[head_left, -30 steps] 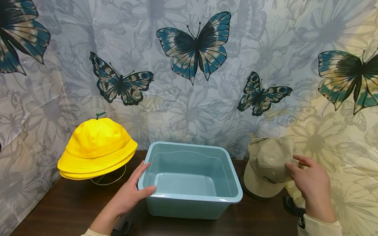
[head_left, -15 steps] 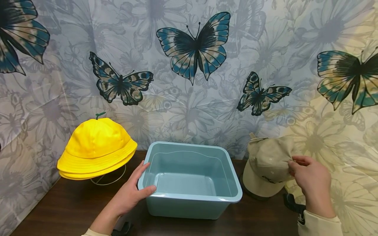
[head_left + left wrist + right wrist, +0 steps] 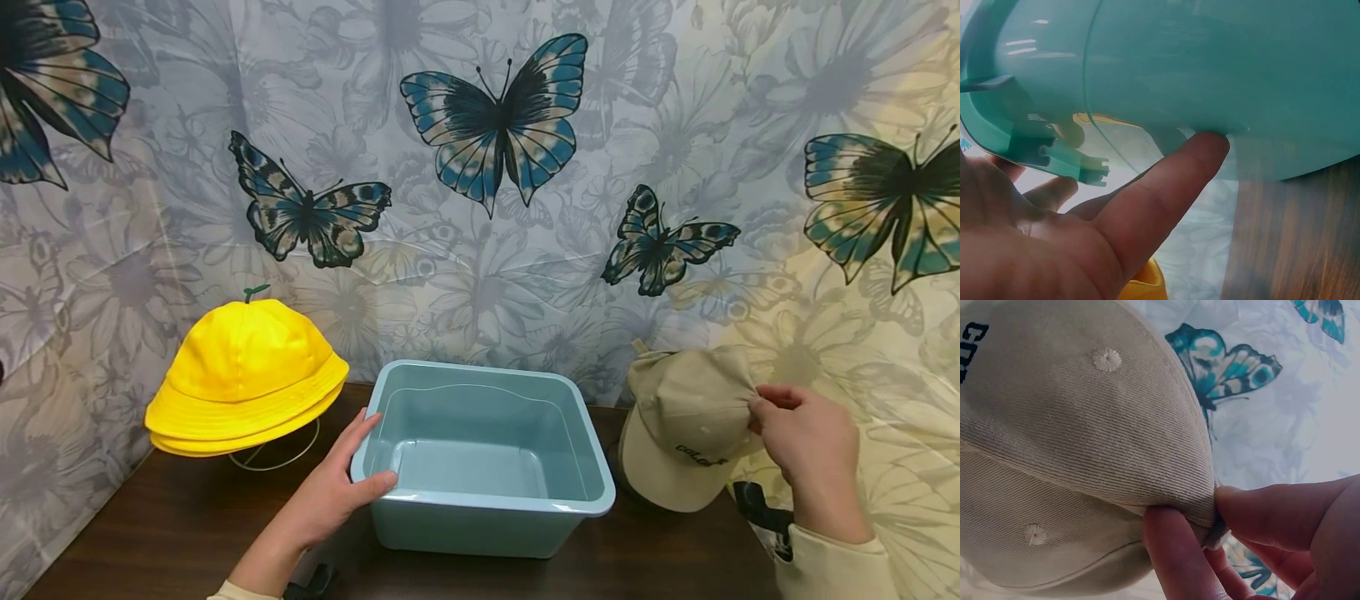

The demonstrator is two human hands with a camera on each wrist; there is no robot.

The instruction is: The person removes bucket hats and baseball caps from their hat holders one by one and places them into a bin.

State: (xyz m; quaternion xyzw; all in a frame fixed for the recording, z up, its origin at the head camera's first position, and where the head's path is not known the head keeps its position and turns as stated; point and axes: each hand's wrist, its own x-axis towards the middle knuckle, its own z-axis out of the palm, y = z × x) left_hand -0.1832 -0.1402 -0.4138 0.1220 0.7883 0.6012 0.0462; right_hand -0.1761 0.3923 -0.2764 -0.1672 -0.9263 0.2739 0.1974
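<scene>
The right hand [image 3: 806,437] and the beige baseball cap [image 3: 686,408] are sitting a little further right than half a second ago, and the dark lettering [image 3: 701,456] on the cap's front is showing more fully. The thumb and fingers of that hand are pinching the crown's fabric at its right side, and the cloth is bunching into folds at the pinch. The cap is standing to the right of the blue-green plastic basin [image 3: 480,531], near the patterned cloth backdrop [image 3: 495,292], with its brim pointing forward and down. A black strap is showing beside the right wrist.

The left hand [image 3: 322,504] is resting at the basin's near left corner, its thumb and fingers spreading fairly straight: the thumb is lying across the rim while the fingers are touching the left side.

Left of the basin, a yellow bucket hat [image 3: 247,358] with a green sprout [image 3: 255,292] on top is perching on a wire stand [image 3: 277,467]. The basin and the stand are resting on the dark wooden tabletop [image 3: 187,521]. Printed butterflies are decorating the backdrop.
</scene>
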